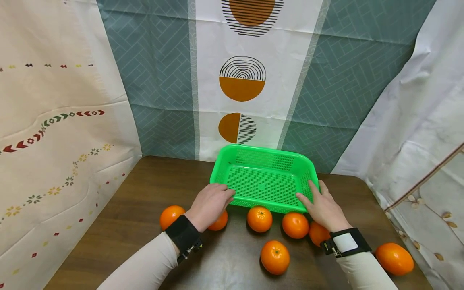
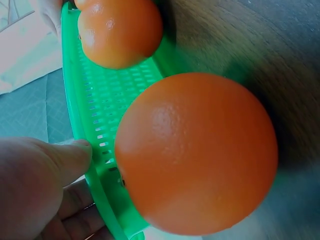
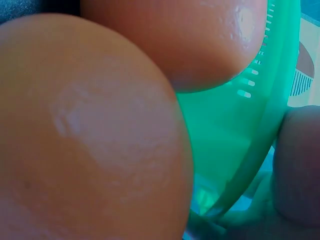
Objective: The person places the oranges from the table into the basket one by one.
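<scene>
Green rectangular plastic basket point(image 1: 261, 186), perforated walls and floor, upright at the far middle of the dark brown wooden surface point(image 1: 141, 193), long side toward the wearer.

Both hands on it. Left hand point(image 1: 212, 203) grips the near left corner: thumb over the rim, fingers curled against the outside of the wall (left wrist view). Right hand point(image 1: 324, 207) holds the near right corner, thumb on the near rim, other fingers by the right-hand wall; fingertips partly hidden.

Seven round, glossy oranges around the near side. Leftmost orange point(image 1: 171, 216) beside the left wrist; second orange point(image 1: 219, 221) partly covered by the left hand. Third orange point(image 1: 259, 219) and fourth orange point(image 1: 295, 225) just before the basket; contact with it cannot be told. Fifth orange point(image 1: 317, 233) partly under the right wrist. Sixth orange point(image 1: 275, 257) nearer the wearer; seventh orange point(image 1: 394, 259) apart at far right.

Black wristbands point(image 1: 183, 234) on both arms, pale long sleeves point(image 1: 145, 262). Behind: teal-and-white patterned cloth point(image 1: 163, 80); cream patterned cloth point(image 1: 65, 133) to the left.
</scene>
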### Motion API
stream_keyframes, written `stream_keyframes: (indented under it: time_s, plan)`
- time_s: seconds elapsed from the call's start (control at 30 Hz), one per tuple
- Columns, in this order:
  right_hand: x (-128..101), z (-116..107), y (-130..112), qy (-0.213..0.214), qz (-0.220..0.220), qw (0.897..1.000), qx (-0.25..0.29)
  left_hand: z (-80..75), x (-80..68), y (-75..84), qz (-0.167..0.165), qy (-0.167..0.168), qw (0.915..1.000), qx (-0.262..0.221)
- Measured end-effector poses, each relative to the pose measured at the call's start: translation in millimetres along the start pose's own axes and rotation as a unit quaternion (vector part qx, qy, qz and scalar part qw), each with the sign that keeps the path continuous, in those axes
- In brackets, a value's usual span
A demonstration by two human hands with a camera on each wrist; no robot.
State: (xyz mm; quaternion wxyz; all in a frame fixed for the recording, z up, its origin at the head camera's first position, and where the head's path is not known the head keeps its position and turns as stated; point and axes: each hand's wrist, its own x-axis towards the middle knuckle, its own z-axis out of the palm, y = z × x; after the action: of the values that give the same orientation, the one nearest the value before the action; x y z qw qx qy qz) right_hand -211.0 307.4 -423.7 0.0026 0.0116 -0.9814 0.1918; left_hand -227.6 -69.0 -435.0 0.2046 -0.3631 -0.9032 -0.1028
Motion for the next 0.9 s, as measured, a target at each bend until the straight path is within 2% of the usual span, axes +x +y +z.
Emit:
stream_keyframes:
  time_s: [0.27, 0.7, 0.9]
  plan:
    - [-3, -1, -1, -0.001, -0.013, 1.0, -0.004, -1.2, -3.6, -3.0, -0.009, -0.001, 0.9999, 0.011]
    - [-9, -1, -3, 0.016, -0.044, 0.999, -0.006, -12.0, -11.3, -5.6, -0.032, -0.018, 0.999, 0.025]
    - [-12, -1, -6, 0.016, -0.047, 0.999, -0.001, -14.7, -15.3, -9.2, -0.036, -0.014, 0.999, 0.024]
